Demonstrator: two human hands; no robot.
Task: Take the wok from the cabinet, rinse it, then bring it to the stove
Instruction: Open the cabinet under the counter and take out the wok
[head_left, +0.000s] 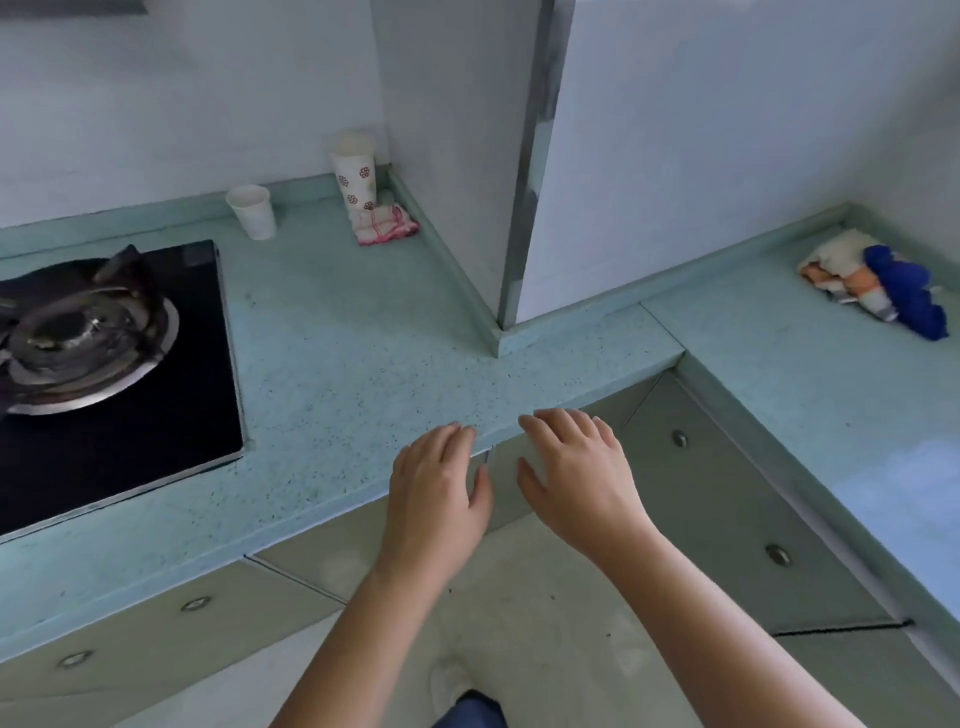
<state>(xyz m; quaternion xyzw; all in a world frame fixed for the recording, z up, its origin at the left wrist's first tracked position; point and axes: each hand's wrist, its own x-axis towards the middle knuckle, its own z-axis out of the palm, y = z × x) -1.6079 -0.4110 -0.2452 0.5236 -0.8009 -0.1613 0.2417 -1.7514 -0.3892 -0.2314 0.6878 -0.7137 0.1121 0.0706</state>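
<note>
Kitchen corner, pale walls, with a boxed pillar (467, 156) standing at the back of the angle.

1. Surface (337, 364): speckled teal, L-shaped, with a raised lip along the back edges.
2. Stove (197, 374): black glass hob set into the left end of the surface; one metal burner (78, 338) shows.
3. White paper cup (253, 210): upright at the back edge, just right of the stove.
4. Tall flower-print cup (354, 171): upright in the back corner beside the pillar, with a folded pink-and-white cloth (385, 224) at its foot.
5. Bundle of rags (878, 286), blue, orange and white: near the back edge of the right wing.
6. Cabinet doors (727, 509): grey, with round knobs, all closed, under the front edges of both wings.
7. Wok: out of sight.
8. Left hand (436, 483): palm down, fingers straight, fingertips at the front edge near the inner corner; grip released, holding nothing.
9. Right hand (576, 467): just beside the left, palm down, fingers loosely bent at the same edge; grip released. Whether either hand touches the edge cannot be told.
10. Floor (519, 597): pale tile, one white shoe (449, 680) showing.
</note>
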